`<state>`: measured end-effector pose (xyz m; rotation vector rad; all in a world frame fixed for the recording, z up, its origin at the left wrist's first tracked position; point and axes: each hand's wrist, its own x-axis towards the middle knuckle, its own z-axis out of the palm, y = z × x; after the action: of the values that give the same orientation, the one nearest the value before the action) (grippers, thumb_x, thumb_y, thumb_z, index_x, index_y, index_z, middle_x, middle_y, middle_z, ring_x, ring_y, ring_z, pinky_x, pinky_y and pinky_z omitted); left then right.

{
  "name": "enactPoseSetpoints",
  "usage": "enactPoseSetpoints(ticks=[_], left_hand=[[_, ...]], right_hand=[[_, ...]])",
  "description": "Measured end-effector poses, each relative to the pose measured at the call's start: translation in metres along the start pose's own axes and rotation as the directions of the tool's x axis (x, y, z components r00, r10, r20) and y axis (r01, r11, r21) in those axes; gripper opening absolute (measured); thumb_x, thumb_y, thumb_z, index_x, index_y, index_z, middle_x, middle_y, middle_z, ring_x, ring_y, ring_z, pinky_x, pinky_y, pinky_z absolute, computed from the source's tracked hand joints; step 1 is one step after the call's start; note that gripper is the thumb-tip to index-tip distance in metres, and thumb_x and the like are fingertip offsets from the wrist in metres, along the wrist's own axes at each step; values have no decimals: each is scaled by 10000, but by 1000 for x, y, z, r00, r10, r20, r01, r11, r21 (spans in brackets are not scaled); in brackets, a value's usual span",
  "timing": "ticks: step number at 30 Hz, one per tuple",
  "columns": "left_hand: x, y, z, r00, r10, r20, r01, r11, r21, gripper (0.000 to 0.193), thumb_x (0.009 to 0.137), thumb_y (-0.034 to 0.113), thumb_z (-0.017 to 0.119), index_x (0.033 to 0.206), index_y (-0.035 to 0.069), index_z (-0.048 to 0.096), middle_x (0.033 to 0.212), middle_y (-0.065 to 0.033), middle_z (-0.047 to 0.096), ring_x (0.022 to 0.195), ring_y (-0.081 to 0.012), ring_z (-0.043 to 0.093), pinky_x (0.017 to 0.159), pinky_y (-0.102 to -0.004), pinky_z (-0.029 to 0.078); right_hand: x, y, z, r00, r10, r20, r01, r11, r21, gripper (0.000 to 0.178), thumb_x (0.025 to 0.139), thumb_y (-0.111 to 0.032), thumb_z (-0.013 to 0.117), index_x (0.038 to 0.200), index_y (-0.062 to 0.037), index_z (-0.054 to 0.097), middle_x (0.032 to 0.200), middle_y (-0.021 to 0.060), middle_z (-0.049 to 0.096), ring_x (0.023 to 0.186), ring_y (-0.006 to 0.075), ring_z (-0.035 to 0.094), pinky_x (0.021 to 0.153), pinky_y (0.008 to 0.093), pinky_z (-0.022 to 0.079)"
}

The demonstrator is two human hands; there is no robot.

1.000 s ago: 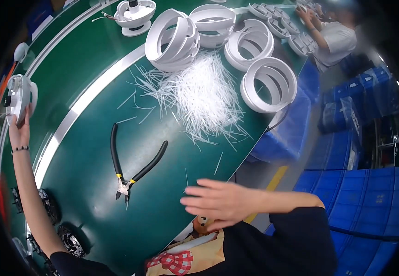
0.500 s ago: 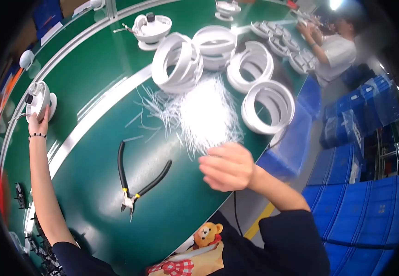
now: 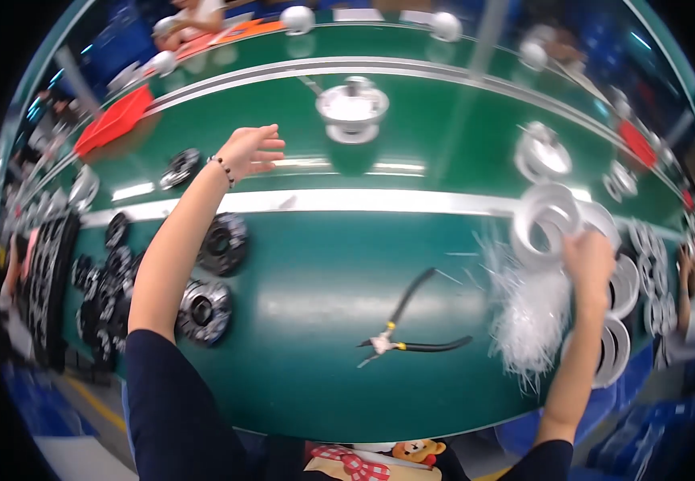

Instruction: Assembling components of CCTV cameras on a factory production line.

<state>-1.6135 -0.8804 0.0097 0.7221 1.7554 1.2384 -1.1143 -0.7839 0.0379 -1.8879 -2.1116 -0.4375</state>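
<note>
My left hand [image 3: 255,152] hovers over the green belt with its fingers stretched out and nothing in them. Beyond it on the right stands a white round housing [image 3: 353,108] on a smaller white base, apart from the hand. My right hand [image 3: 590,260] is at the near side of stacked white rings [image 3: 551,192]; its fingers are hidden and blurred, so whether it grips a ring does not show. Just left of that forearm lies a loose heap of thin clear-white strips [image 3: 533,321]. Black-handled cutting pliers [image 3: 382,343] lie spread on the green table, touched by neither hand.
More white rings [image 3: 616,353] stand at the right edge. Black round parts [image 3: 205,311] lie on the left, several heaped beside a black rack [image 3: 49,289]. Another white housing [image 3: 543,152] sits on the belt at right. A red tray [image 3: 115,120] is far left; other people sit around.
The view has swung left. My left hand has come away from the white housing it was touching. My right hand has moved from beside the strips to the white rings.
</note>
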Motion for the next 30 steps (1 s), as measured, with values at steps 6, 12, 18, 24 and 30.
enactPoseSetpoints(ticks=[6,12,18,24,30], left_hand=[[-2,-43,-151,762,280,-583,114,829,547,475,750,310,611,1094,-11,544,1058,-158,602,922,-248,606,791,-328,481],[28,-107,-212,550,325,-769,375,727,575,598,698,369,612,1092,-63,487,1071,-273,555,1023,-380,536,894,-398,420],[45,-88,-166,643,233,-729,353,755,553,738,667,306,701,1221,-35,352,1111,-242,542,1033,-367,535,897,-381,428],[59,-120,-182,605,305,-735,-53,937,345,594,682,90,634,1240,31,440,1093,-207,562,990,-281,576,787,-326,488],[-54,-30,-47,869,302,-393,-360,929,-81,288,805,3,544,1088,-26,502,975,-88,575,842,-143,571,742,-255,465]], right_hand=[[7,-12,-28,957,-184,-224,218,966,137,272,768,-195,544,597,15,566,580,192,550,534,339,560,505,416,415],[-11,-136,-10,778,-628,25,502,646,574,251,735,-195,577,578,1,594,528,174,539,479,321,539,484,394,422],[-24,-204,57,634,-759,151,702,646,299,260,722,-264,627,628,-23,650,644,155,617,632,334,611,604,420,498],[-71,-242,17,563,-766,310,549,627,553,1168,548,-677,658,1329,72,217,1370,280,242,1247,447,266,963,551,283],[-72,-234,30,615,-756,225,520,603,605,1147,513,-516,752,1332,61,195,1335,264,271,1228,412,270,939,503,307]])
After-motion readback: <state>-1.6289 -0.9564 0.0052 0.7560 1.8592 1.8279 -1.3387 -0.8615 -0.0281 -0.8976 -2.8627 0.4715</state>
